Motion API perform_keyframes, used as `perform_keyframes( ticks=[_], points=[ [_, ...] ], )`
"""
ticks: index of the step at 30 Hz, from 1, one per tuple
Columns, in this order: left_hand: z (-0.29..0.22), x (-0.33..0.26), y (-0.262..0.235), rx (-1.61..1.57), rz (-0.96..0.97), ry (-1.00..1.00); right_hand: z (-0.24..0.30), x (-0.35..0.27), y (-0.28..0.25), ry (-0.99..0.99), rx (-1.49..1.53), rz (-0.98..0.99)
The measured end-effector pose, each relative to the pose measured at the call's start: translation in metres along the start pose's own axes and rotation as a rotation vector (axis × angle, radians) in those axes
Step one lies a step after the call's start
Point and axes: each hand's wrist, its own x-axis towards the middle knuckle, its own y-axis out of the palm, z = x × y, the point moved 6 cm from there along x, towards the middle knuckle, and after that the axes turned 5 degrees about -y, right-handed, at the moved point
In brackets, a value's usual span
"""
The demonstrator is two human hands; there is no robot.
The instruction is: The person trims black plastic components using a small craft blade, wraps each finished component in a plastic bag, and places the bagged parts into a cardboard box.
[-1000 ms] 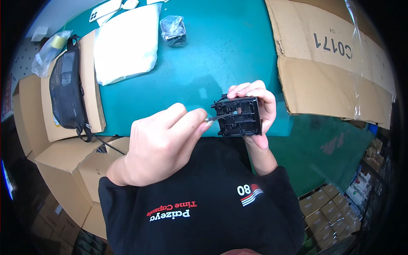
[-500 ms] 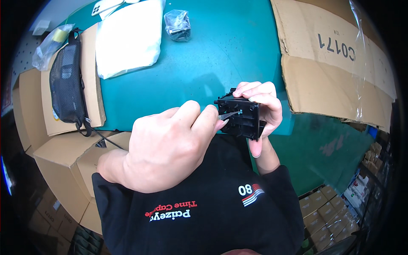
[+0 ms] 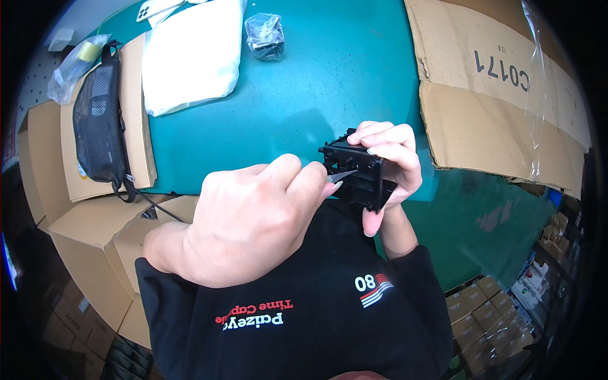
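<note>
My right hand (image 3: 397, 152) holds up a black plastic housing (image 3: 361, 182) with ribs and openings, fingers over its top and far side, thumb below. My left hand (image 3: 256, 218) comes in from the left, closed in a pinch on metal tweezers (image 3: 341, 176). Only their slim pointed end shows; the rest is hidden in the fingers. The tip reaches the open face of the housing, near a small slot. Whether it grips anything there is too small to tell.
A green table (image 3: 329, 69) carries a white plastic-wrapped package (image 3: 190, 63), a small bagged dark part (image 3: 265, 38) and a phone (image 3: 155, 9). At left, a black mesh pouch (image 3: 100, 120) lies on cardboard (image 3: 139, 120); an open carton (image 3: 95, 221) stands below. Flattened cardboard (image 3: 494, 101) covers the right.
The housing has tilted slightly in my right hand, and its thumb has shifted a little left. The small pale-teal spot at the tweezers' tip no longer shows clearly.
</note>
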Motion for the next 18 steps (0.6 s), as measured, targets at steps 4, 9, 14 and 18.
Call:
perform_keyframes(
  ticks=[4,9,14,18],
  points=[
    [0.003,0.0,0.001,-0.032,0.04,-0.002,0.005,0.001,0.0,-0.003,-0.089,0.041],
    [0.003,-0.001,0.002,-0.025,0.074,0.012,0.007,0.003,0.0,-0.016,-0.125,0.078],
    [-0.005,-0.005,0.005,0.188,0.01,0.106,0.012,0.009,-0.002,0.012,-0.217,0.125],
    [-0.018,-0.011,0.004,0.518,-0.172,0.262,0.013,0.012,-0.002,0.026,-0.227,0.15]
  ],
)
